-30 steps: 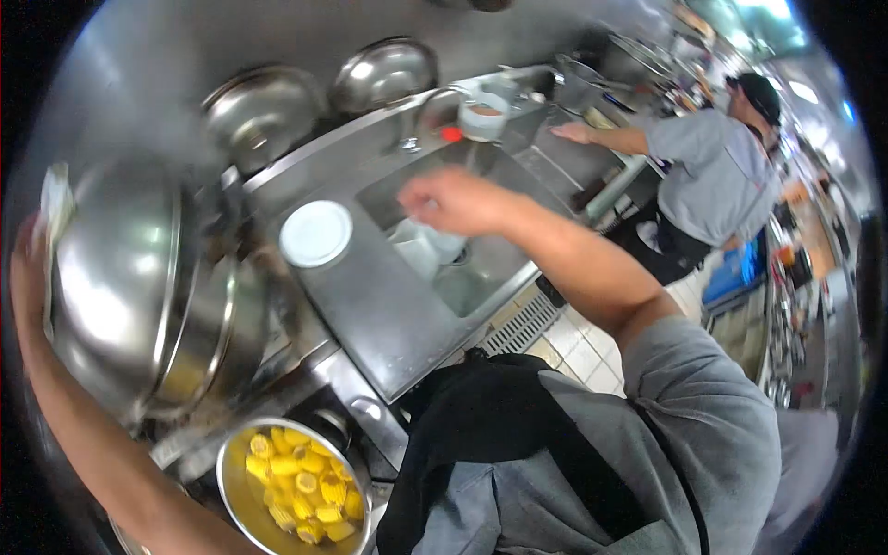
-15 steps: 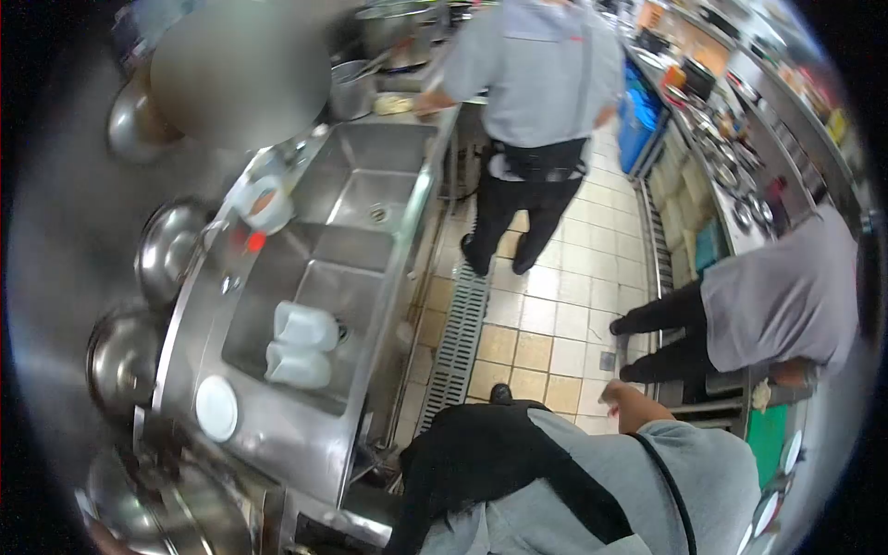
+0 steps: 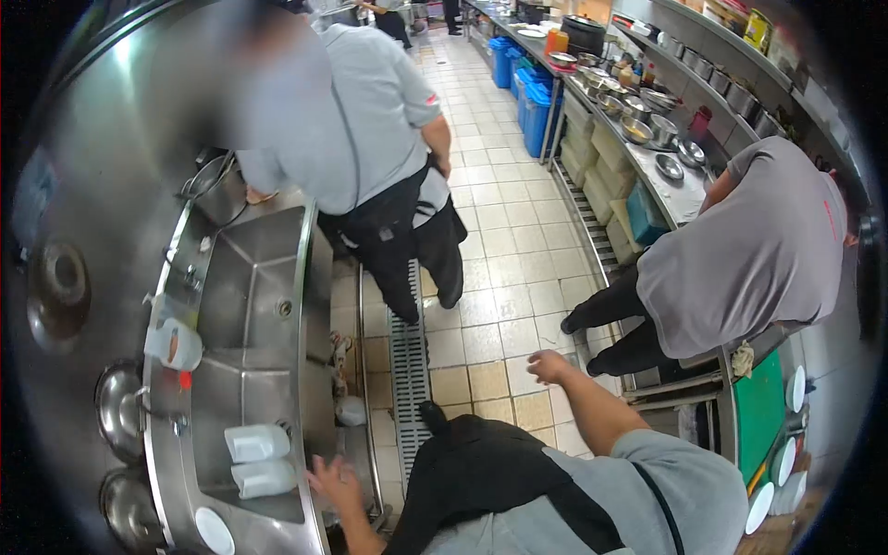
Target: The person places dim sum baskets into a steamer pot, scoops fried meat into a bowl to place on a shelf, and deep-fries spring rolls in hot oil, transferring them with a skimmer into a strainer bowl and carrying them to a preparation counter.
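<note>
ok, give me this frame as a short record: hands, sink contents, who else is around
left hand: open, at the front edge of the steel sink
right hand: empty, raised over the tiled floor
sink contents: two white containers on their sides
sink ledge: white lid
others: two people, one at the far sink, one bent at the right counter

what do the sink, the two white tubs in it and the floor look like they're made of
Long double-basin sink: apparently stainless steel, brushed grey with soft reflections and folded edges. Two white tubs lying on their sides: probably plastic, slightly translucent and matte, with rounded corners. Floor: glazed ceramic tile by the look of it, beige squares with grout lines and a wet-looking shine. The left hand rests at the sink's front edge.
</note>
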{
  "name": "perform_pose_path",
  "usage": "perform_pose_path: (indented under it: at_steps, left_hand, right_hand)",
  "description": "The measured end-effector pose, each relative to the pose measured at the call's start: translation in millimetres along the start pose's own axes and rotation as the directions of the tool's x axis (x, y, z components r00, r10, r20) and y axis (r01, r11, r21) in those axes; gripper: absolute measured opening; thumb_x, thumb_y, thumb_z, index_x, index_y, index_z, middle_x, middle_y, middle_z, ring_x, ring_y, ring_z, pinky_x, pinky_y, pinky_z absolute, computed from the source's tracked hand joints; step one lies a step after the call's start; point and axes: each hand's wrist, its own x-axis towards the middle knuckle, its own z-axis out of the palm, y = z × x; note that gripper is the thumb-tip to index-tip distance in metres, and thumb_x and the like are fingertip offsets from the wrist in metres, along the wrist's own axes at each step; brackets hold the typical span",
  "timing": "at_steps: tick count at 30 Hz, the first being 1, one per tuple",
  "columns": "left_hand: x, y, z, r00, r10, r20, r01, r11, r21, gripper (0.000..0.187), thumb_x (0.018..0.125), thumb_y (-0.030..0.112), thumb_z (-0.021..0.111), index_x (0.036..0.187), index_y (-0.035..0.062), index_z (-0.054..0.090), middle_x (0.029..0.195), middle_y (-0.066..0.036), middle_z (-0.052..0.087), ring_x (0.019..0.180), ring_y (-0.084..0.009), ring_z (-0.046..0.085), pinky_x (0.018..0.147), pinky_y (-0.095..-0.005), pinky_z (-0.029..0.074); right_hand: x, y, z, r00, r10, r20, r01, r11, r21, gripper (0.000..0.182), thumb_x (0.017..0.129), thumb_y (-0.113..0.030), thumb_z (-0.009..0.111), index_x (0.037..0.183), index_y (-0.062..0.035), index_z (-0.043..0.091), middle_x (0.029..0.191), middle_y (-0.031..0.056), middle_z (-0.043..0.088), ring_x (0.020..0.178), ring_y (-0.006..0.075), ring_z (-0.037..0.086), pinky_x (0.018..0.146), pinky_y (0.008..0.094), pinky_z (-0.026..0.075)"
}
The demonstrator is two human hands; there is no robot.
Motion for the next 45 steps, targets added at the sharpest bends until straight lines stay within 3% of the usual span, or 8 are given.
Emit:
perform_pose_path:
  at_steps: [11,21,25,28,36,40,41,45]
  left_hand:
    - [166,48,163,0.660,0.036,0.750,0.075,0.991,-0.114,0.045,0.075,0.028,0.063,0.114,0.0070,0.057,0.117,-0.019,0.054,0.110,-0.0325,0.051,0.093,-0.0399,0.040]
    - [285,261,280,0.536,0.239,0.810,-0.239,0.963,-0.125,0.045,0.075,0.027,0.065,0.113,0.0048,0.057,0.106,-0.016,0.061,0.098,-0.0279,0.059,0.084,-0.0353,0.045]
    - [260,287,325,0.381,0.013,0.924,0.048,0.998,-0.034,0.038,0.075,0.027,0.064,0.105,0.0047,0.062,0.097,-0.015,0.064,0.092,-0.0264,0.061,0.078,-0.0363,0.047]
    - [248,270,366,0.244,0.340,0.908,-0.537,0.827,-0.165,0.029,0.080,0.023,0.056,0.101,0.0045,0.063,0.095,-0.014,0.064,0.091,-0.0269,0.061,0.076,-0.0373,0.047]
    - [277,331,466,0.249,0.019,0.968,-0.349,0.934,0.071,0.029,0.088,0.019,0.037,0.090,0.0008,0.059,0.091,-0.018,0.061,0.085,-0.0351,0.058,0.073,-0.0453,0.045]
    - [344,421,515,0.424,0.610,0.669,-0.722,0.674,-0.157,0.023,0.085,0.016,0.043,0.085,-0.0012,0.059,0.084,-0.022,0.060,0.078,-0.0387,0.058,0.068,-0.0451,0.045]
    - [349,459,513,0.717,0.285,0.636,-0.070,0.937,-0.342,0.026,0.083,0.019,0.047,0.092,-0.0011,0.061,0.085,-0.023,0.061,0.080,-0.0346,0.060,0.070,-0.0417,0.046]
    - [421,621,450,0.625,-0.002,0.781,0.304,0.922,-0.241,0.032,0.084,0.021,0.052,0.108,0.0009,0.059,0.097,-0.017,0.064,0.093,-0.0218,0.061,0.082,-0.0330,0.045]
  right_hand:
    - [28,8,-72,0.995,0.093,-0.037,-0.093,0.996,-0.012,0.040,0.078,-0.018,0.064,0.113,-0.0016,0.055,0.089,0.0142,0.064,0.063,0.0182,0.064,0.055,0.0299,0.052]
    - [84,65,-193,0.935,0.180,-0.306,-0.072,0.940,0.333,0.034,0.079,-0.010,0.062,0.110,0.0016,0.055,0.088,0.0111,0.062,0.062,0.0156,0.061,0.045,0.0268,0.046]
    - [131,41,-274,0.942,-0.022,-0.336,0.093,0.976,0.196,0.033,0.079,-0.009,0.061,0.110,0.0014,0.056,0.090,0.0114,0.063,0.069,0.0152,0.061,0.054,0.0265,0.048]
    - [175,3,-339,0.858,-0.225,-0.461,0.290,0.954,0.074,0.034,0.080,-0.013,0.062,0.109,0.0022,0.057,0.094,0.0126,0.063,0.078,0.0180,0.061,0.067,0.0285,0.049]
    - [258,-170,-475,0.791,-0.363,-0.492,0.467,0.878,0.104,0.032,0.083,-0.019,0.060,0.108,-0.0001,0.058,0.099,0.0124,0.064,0.091,0.0190,0.060,0.080,0.0302,0.046]
    - [288,-197,-541,0.765,-0.343,-0.545,0.437,0.898,0.048,0.034,0.083,-0.022,0.060,0.109,-0.0020,0.058,0.100,0.0142,0.063,0.090,0.0215,0.061,0.081,0.0315,0.047]
    - [309,-184,-558,0.671,-0.388,-0.632,0.515,0.857,0.020,0.033,0.082,-0.022,0.060,0.110,-0.0036,0.058,0.099,0.0130,0.064,0.089,0.0194,0.061,0.080,0.0302,0.047]
    - [308,-177,-658,0.598,-0.195,-0.777,0.521,0.831,0.193,0.030,0.082,-0.018,0.061,0.107,-0.0022,0.060,0.101,0.0080,0.064,0.091,0.0136,0.058,0.081,0.0273,0.045]
